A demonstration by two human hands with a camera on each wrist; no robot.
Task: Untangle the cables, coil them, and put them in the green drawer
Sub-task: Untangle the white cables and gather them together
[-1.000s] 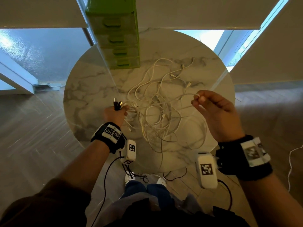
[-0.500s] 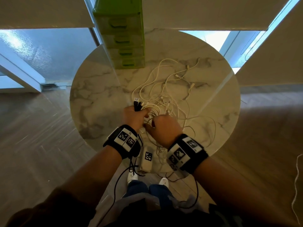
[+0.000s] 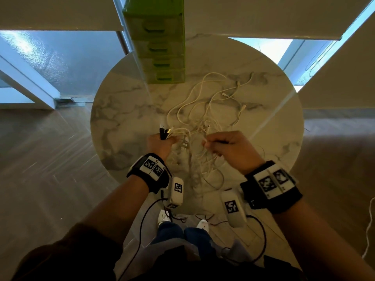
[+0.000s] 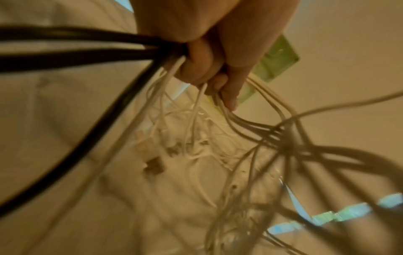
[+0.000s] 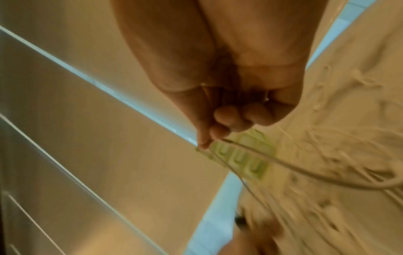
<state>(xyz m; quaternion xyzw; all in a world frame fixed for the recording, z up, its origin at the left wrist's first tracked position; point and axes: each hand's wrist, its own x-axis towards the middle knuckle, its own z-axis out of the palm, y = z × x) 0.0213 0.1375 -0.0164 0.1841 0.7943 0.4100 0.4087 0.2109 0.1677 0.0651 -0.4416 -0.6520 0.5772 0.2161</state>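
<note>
A round marble table (image 3: 121, 122) carries a green drawer unit (image 3: 160, 43) at its far edge and a tangle of white cables (image 3: 205, 110) across its middle. The left hand (image 3: 162, 144) has its fingers curled round a bundle of white and black strands, black plugs (image 3: 163, 133) sticking up. The right hand (image 3: 231, 148) pinches one thin white cable (image 5: 283, 162) between thumb and fingertips (image 5: 218, 132).

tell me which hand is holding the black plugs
The left hand: black plug ends stick up out of its fist. The right hand pinches only a thin white cable.
</note>
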